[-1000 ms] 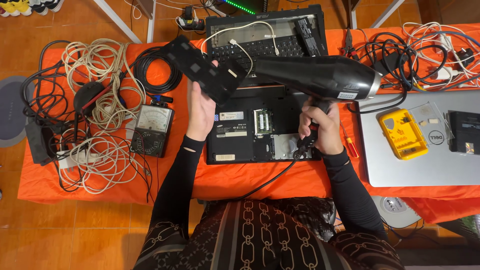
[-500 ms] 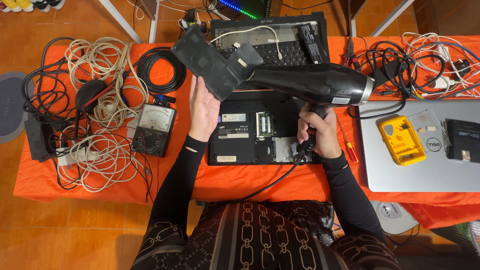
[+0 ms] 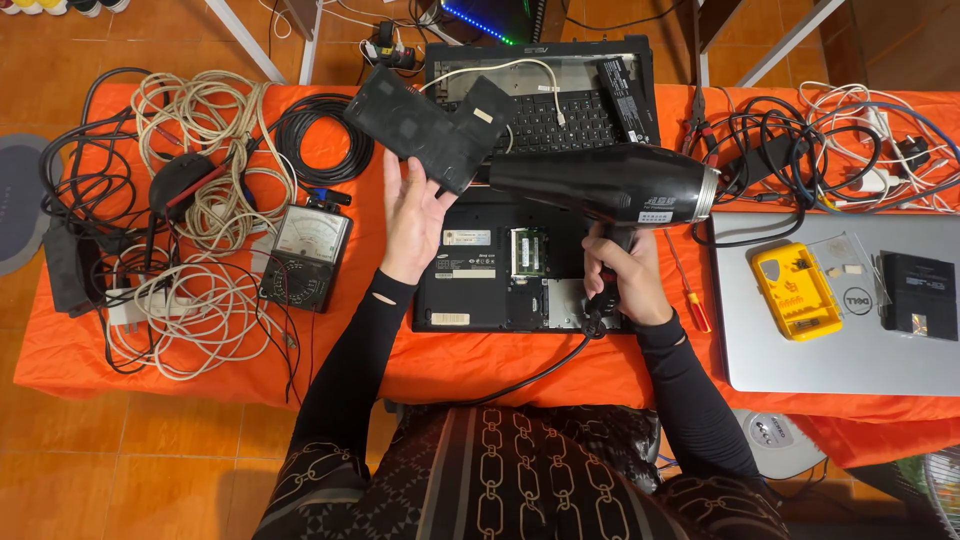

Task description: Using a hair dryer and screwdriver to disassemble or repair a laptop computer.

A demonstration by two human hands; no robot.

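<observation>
Both hands busy: left hand (image 3: 418, 215) grips black cover panel (image 3: 428, 125) lifted over opened laptop (image 3: 500, 268), fingertips hidden behind panel; right hand (image 3: 620, 280) clenched round black hair dryer (image 3: 610, 185) handle, handle mostly covered, nozzle tip behind panel, cord runs off under torso

Flat black plastic laptop cover panel (image 3: 430, 125), notched outline, held tilted above the table's far side. Glossy black hair dryer (image 3: 610, 185) held horizontal, nozzle pointing left, almost touching the panel's lower right edge.
</observation>
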